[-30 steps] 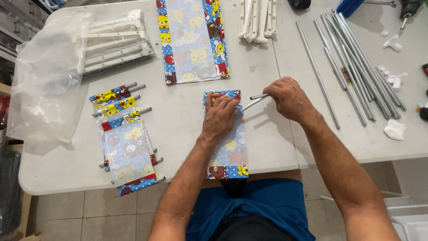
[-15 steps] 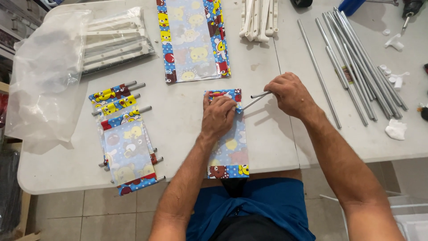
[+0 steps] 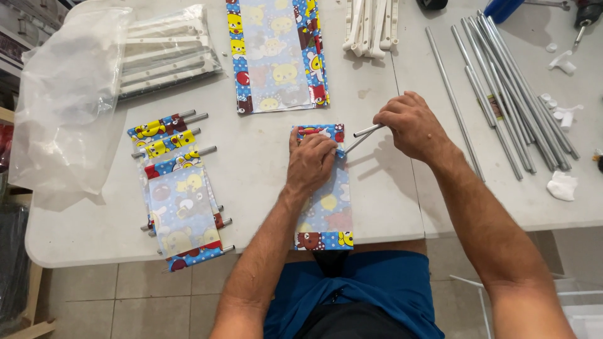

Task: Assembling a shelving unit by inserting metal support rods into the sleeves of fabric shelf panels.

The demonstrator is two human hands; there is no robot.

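Head view: a patterned fabric panel was pressed flat by the left hand; two thin metal rods were pinched in the right hand, apparently entering its hem.

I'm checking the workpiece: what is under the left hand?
The left hand presses flat on a cartoon-print fabric panel lying on the white table. The cloth beneath the palm is covered.

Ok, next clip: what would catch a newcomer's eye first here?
The bright cartoon-print fabric panel at the table's near edge, pinned flat by the left hand, while the right hand holds thin metal rods at its top corner. A stack of finished panels with rods through them lies left; loose metal tubes lie right.
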